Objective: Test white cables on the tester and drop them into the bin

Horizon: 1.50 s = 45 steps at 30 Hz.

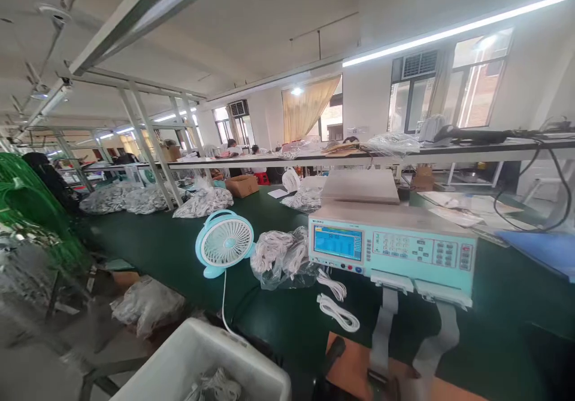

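Note:
Neither of my hands can be made out in the head view. A turquoise-fronted electronic tester (pixel 404 248) with a lit blue screen stands on the green bench (pixel 278 317). Two grey ribbon cables (pixel 384 329) hang from its front down to an orange-brown board (pixel 348 365) at the lower edge. Two coiled white cables (pixel 338 313) lie on the bench left of the ribbon cables. Beside the tester sits a clear plastic bag of coiled cables (pixel 278 257).
A light-blue desk fan (pixel 224 244) stands left of the bag. A white plastic bin (pixel 175 359) with cables inside is at the bottom. More bagged cables (pixel 204 200) and a cardboard box (pixel 241 185) lie further back, below a long shelf (pixel 269 161). Green cables (pixel 27 191) hang at left.

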Motion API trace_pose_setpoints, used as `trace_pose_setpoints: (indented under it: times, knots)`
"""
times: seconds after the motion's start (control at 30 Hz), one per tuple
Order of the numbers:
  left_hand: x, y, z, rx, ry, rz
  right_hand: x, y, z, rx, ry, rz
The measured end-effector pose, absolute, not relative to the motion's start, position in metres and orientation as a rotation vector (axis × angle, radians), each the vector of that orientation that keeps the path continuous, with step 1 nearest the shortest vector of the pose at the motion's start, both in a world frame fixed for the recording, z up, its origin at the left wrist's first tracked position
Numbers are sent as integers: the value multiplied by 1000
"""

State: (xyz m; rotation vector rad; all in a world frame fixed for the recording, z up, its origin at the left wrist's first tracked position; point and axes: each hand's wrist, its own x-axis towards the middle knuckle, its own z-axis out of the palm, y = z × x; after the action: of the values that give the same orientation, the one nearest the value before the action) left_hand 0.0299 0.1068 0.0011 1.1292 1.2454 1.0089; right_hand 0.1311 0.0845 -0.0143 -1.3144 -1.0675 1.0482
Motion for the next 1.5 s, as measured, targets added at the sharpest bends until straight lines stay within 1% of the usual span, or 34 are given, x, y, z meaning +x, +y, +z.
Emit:
trace_pose_setpoints:
  times: [0.1,0.2,0.27,0.37,0.43,0.47,0.5,0.53,0.57,0.6,0.67,0.73,0.77,0.8,0.87,0.97,1.03,1.07,1.17,1.33,1.4,1.5]
  knots:
    - [26,50,-15,1099,1272,975,131,27,-28,-1376,-1043,1083]
    - [24,4,-17,1209,1239,974,131,-21,-27,-1420,-1046,1123]
    - [22,-11,-13,1262,1157,911,144,-41,-21,-1436,-1092,1162]
    - [18,-20,-11,1067,1148,760,199,-65,-18,-1578,-1266,1211]
    - [15,-23,-12,888,1185,733,249,-83,-23,-1781,-1588,1144]
    - [15,-24,-13,825,1180,738,270,-92,-26,-1911,-1749,1056]
    - [15,-26,-13,785,1159,750,286,-100,-28,-2067,-1793,867]
    - [17,-27,-13,762,1131,764,294,-107,-28,-2133,-1818,766]
    - [21,-29,-11,759,1103,774,293,-111,-26,-2132,-1810,754]
    - [25,-31,-8,778,1078,784,284,-114,-22,-2061,-1778,829]
    - [35,-35,1,885,1021,806,249,-114,-11,-1713,-1679,1225]
    - [43,-37,11,1050,957,872,209,-107,-2,-1358,-1537,1536]
    - [45,-39,15,1115,932,929,193,-103,1,-1307,-1450,1539]
    - [45,-39,19,1145,919,989,182,-99,2,-1284,-1415,1504]
    - [41,-41,20,1084,929,1049,176,-93,0,-1348,-1474,1259]
    - [28,-44,14,874,938,869,188,-89,-6,-1395,-1784,755]
    - [20,-47,10,809,925,742,196,-88,-6,-1348,-1975,535]
    - [16,-48,8,796,922,710,198,-88,-4,-1327,-2042,485]
    - [9,-49,8,781,928,691,197,-86,5,-1265,-2126,543]
    - [7,-47,11,956,947,638,190,-81,12,-1248,-2045,730]
    - [7,-48,7,1065,984,611,187,-82,11,-1279,-2091,746]
    - [5,-48,-2,1188,1038,573,181,-84,7,-1352,-2134,667]
